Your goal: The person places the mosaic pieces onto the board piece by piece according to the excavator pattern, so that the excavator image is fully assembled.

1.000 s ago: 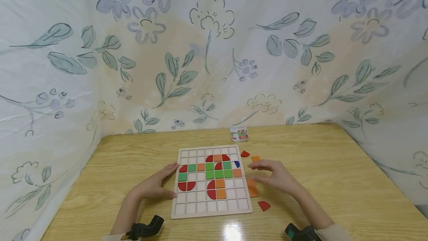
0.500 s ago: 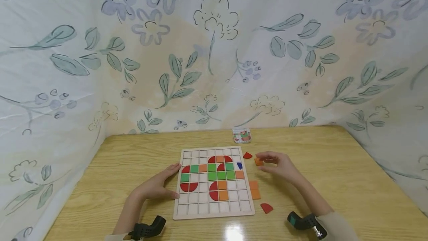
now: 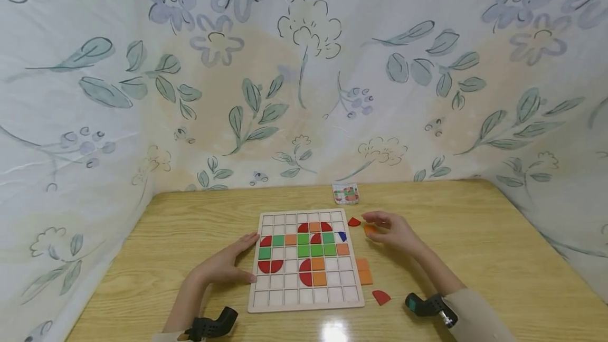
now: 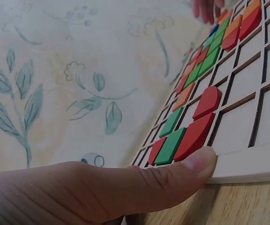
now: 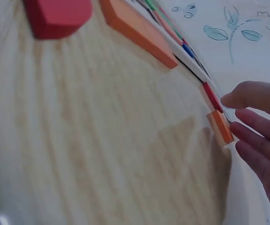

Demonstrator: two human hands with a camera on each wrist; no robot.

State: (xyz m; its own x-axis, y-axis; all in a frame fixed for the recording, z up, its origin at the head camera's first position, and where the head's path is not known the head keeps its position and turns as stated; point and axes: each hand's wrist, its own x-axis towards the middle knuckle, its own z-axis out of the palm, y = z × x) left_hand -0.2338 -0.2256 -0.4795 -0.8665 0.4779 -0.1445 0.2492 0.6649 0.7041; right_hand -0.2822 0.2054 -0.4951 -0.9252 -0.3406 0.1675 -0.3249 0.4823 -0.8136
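In the head view, a square wooden grid board (image 3: 280,295) lies on the table, holding red, green, orange and blue tiles. My left hand (image 3: 222,264) rests along its left edge, thumb and fingers spread. The left wrist view has that thumb (image 4: 172,180) touching the board's rim beside a red tile (image 4: 194,137). Off the board's right side, my right hand (image 3: 396,234) hovers around a small orange tile (image 3: 370,230) with thumb and fingers parted. In the right wrist view, this orange tile (image 5: 220,127) lies close to the fingertips, beside a red quarter-round tile (image 5: 212,97).
Two orange tiles (image 3: 364,271) lie against the board's right edge, with a red quarter-round tile (image 3: 381,297) nearer me. A small pattern card (image 3: 346,193) lies at the back, before the flowered cloth (image 3: 304,67).
My right hand has moved away from the board's right edge, out and back to the small orange tile. The left hand stays at the left edge. The view has shifted slightly.
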